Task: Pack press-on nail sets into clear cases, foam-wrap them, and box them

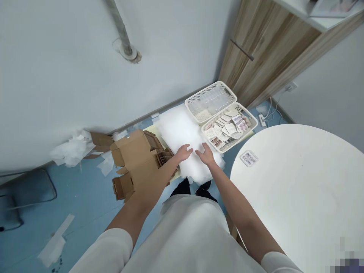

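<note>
Both hands are over a thick stack of white soft sheets (182,127) in front of my body. My left hand (183,152) has its fingers apart near the lower middle of the stack, with nothing visible in it. Just to its right, my right hand (206,154) is spread the same way and holds nothing. Whether either hand touches the sheets cannot be made out. Flattened brown cardboard boxes (139,155) lie to the left of the stack. On its right stands a white basket (254,127) full of small printed cards and packets, and behind that another basket (199,96) holds clear plastic cases.
A round white table (301,182) fills the right side, with a small clear case (248,158) near its edge. Crumpled white wrapping (72,149) lies by the wall. A dark chair (28,189) is at far left, and a wooden cabinet (261,49) at the back.
</note>
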The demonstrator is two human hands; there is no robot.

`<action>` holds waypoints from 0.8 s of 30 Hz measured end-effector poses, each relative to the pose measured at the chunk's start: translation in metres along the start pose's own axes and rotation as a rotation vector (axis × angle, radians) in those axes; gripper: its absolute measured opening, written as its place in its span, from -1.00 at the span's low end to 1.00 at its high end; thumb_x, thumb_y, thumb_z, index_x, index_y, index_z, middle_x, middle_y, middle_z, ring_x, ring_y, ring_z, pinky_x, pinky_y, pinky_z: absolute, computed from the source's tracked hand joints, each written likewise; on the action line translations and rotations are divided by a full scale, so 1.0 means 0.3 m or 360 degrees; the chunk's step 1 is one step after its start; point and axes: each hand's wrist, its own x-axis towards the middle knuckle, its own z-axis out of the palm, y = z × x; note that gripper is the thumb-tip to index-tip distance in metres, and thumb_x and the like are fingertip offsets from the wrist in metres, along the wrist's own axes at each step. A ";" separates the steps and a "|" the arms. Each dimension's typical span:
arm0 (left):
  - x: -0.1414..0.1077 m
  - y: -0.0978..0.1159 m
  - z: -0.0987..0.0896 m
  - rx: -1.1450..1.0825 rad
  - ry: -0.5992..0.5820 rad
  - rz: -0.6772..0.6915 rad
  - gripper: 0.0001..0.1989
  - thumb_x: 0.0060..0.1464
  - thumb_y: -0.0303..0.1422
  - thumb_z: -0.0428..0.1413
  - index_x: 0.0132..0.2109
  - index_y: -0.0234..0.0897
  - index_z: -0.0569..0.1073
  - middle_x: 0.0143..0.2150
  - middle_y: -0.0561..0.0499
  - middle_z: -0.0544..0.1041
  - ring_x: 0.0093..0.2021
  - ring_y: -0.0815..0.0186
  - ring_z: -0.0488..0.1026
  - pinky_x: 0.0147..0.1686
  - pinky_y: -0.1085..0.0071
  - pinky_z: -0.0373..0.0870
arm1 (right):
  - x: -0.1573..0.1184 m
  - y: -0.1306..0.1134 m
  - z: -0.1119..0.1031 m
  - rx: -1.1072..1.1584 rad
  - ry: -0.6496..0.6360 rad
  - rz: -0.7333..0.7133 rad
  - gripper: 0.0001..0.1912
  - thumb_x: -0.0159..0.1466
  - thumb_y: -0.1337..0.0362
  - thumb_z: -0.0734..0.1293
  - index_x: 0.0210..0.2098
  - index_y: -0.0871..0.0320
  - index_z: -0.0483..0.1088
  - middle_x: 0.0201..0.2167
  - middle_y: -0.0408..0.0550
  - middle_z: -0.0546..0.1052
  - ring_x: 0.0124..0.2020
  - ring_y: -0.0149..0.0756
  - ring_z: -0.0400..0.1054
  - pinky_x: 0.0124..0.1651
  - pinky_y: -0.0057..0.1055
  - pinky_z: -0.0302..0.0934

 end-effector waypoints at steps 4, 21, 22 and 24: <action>0.046 -0.024 0.021 -0.0094 -0.0077 -0.0117 -0.40 -0.03 -0.18 0.03 0.14 -0.36 0.18 0.21 -0.22 0.14 0.19 0.10 0.11 0.06 0.33 0.12 | 0.056 -0.005 0.087 -0.0290 -0.0025 -0.0028 -0.36 0.17 0.20 0.18 0.16 0.41 -0.01 0.24 0.25 -0.05 0.26 -0.07 -0.24 0.20 -0.18 -0.13; 0.063 -0.022 0.014 -0.0595 0.0324 -0.0323 -0.87 -0.01 -0.37 -0.05 -0.44 -0.28 0.34 -0.51 0.05 0.36 -0.47 0.37 0.33 -0.46 0.45 0.25 | -0.008 -0.059 0.166 0.0031 0.0188 -0.0259 -0.67 0.06 0.14 0.30 -0.19 0.09 0.39 0.15 0.05 0.13 0.21 -0.03 -0.09 0.13 -0.04 -0.06; 0.060 -0.019 0.015 -0.0600 0.0320 -0.0319 -0.86 -0.01 -0.36 -0.05 -0.45 -0.28 0.33 -0.52 0.06 0.35 -0.49 0.38 0.32 -0.48 0.45 0.24 | -0.001 -0.058 0.151 0.0115 0.0215 -0.0238 -0.70 0.08 0.15 0.28 -0.20 0.10 0.39 0.06 0.05 0.24 0.14 -0.10 0.06 0.10 -0.11 0.03; 0.049 -0.010 0.018 -0.0601 0.0286 -0.0291 -0.86 -0.02 -0.35 -0.04 -0.47 -0.28 0.32 -0.55 0.08 0.32 -0.50 0.38 0.31 -0.48 0.45 0.24 | 0.007 -0.054 0.120 0.0214 0.0255 -0.0229 -0.74 0.12 0.21 0.23 -0.20 0.10 0.37 -0.11 0.00 0.39 -0.05 -0.22 0.26 -0.01 -0.22 0.17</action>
